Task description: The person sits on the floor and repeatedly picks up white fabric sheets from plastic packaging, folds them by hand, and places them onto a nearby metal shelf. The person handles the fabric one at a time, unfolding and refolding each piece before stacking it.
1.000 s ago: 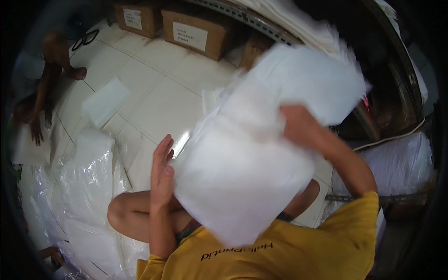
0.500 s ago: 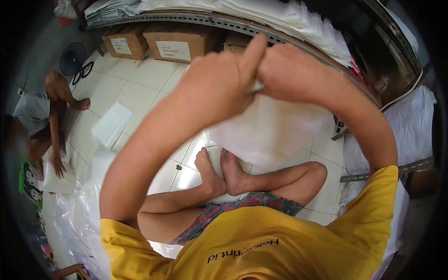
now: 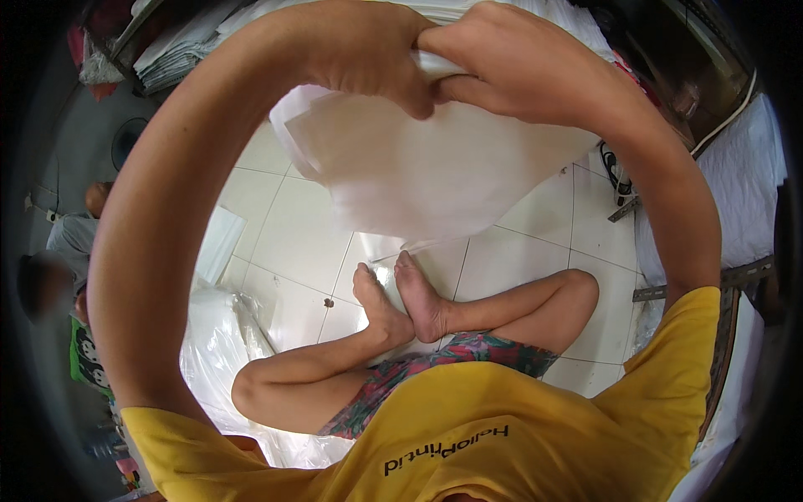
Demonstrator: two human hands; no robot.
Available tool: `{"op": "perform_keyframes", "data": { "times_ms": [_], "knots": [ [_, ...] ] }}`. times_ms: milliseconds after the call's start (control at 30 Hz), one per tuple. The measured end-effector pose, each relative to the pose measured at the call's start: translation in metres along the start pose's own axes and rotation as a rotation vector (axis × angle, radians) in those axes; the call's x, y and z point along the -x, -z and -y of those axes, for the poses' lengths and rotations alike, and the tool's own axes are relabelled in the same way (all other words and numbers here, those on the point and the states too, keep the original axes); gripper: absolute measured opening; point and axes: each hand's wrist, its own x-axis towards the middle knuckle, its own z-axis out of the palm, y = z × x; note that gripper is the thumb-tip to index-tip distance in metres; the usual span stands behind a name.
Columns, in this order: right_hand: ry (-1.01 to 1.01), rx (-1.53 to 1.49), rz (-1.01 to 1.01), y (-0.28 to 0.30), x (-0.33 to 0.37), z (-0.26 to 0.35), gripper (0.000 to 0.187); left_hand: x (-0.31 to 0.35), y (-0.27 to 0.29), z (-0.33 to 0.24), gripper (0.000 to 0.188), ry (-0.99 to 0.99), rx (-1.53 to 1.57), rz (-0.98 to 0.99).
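Both arms are raised in a ring in front of me. My left hand [image 3: 381, 54] is closed on the gathered top edge of some thin white sheets [image 3: 418, 167]. Pressed up close beside it, my right hand [image 3: 510, 63] grips the same edge, and a bit of white shows between the two fists. The sheets hang down and fan out above the floor, their lower edge just beyond my bare feet. They look thin and slightly see-through; whether they are paper or plastic I cannot tell.
Clear plastic packs [image 3: 222, 335] lie at my left knee, and a flat white stack [image 3: 219, 243] rests on the tiles beyond. A shelf with piled white sheets [image 3: 180, 58] runs along the back. Another person [image 3: 71, 243] sits at far left. A white sack [image 3: 744, 184] stands at right.
Both hands have risen and moved farther out, the left arm swinging wider to the left. The white sheets have come up with them and now hang more spread out.
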Motion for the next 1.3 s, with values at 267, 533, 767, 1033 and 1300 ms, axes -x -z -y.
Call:
{"op": "perform_keyframes", "data": {
  "times_ms": [267, 533, 767, 1033, 1300],
  "knots": [
    [-0.192, 0.330, -0.715, -0.010, 0.047, -0.044, 0.038, -0.038, -0.014, 0.013, 0.045, 0.131, 0.034, -0.131],
    [-0.980, -1.915, -0.825, -0.333, 0.183, -0.018, 0.070, -0.008, 0.010, -0.012, 0.044, 0.005, 0.527, -0.091],
    [-0.773, -2.527, -0.903, -0.316, 0.092, 0.022, 0.091, 0.019, 0.009, -0.051, 0.053, 0.126, 0.547, -0.383],
    [-0.405, -2.788, -0.947, -0.334, 0.160, 0.000, 0.094, 0.032, -0.001, -0.018, 0.042, 0.232, 0.647, -0.405],
    [-1.097, -2.207, -0.640, -0.293, 0.160, 0.010, 0.088, 0.028, -0.022, -0.026, 0.036, 0.263, 0.781, -0.238]
  ]
}}
